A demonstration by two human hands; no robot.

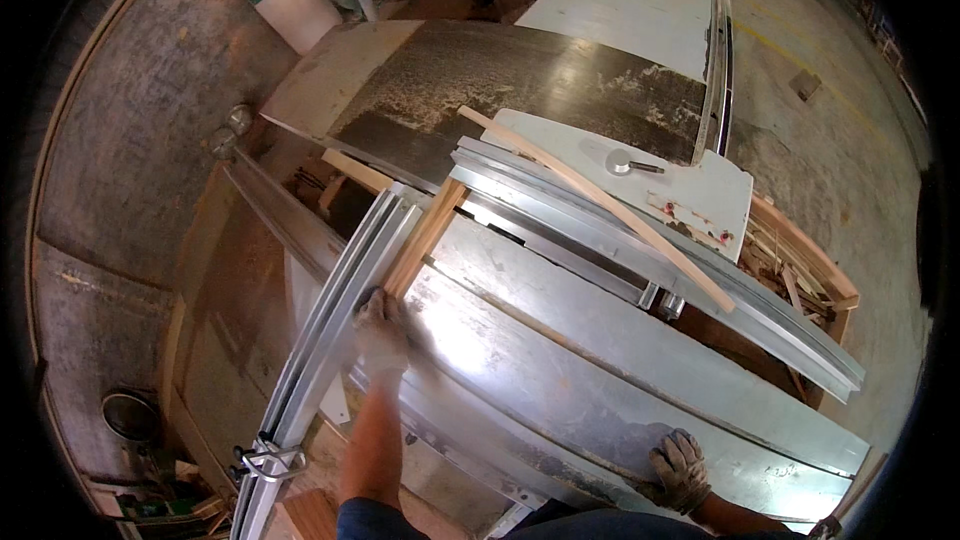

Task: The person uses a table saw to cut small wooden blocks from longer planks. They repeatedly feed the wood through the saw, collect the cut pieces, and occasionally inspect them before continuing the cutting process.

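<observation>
My left hand (380,336), in a pale work glove and slightly blurred, is at the near end of a wooden strip (428,235). Its fingers look closed around that end, beside the long aluminium fence (335,315). The strip lies along the fence on the metal machine table (560,350), its far end by a second aluminium rail (640,250). My right hand (679,470), in a dirty glove, rests on the table near its front edge with fingers loosely spread and nothing in them.
A thin wooden slat (600,195) lies across the rail and a white panel with a crank handle (632,165). At the right, a wooden bin (805,270) holds offcuts. A dusty dark table surface (520,70) extends beyond. A clamp (272,460) is on the fence's near end.
</observation>
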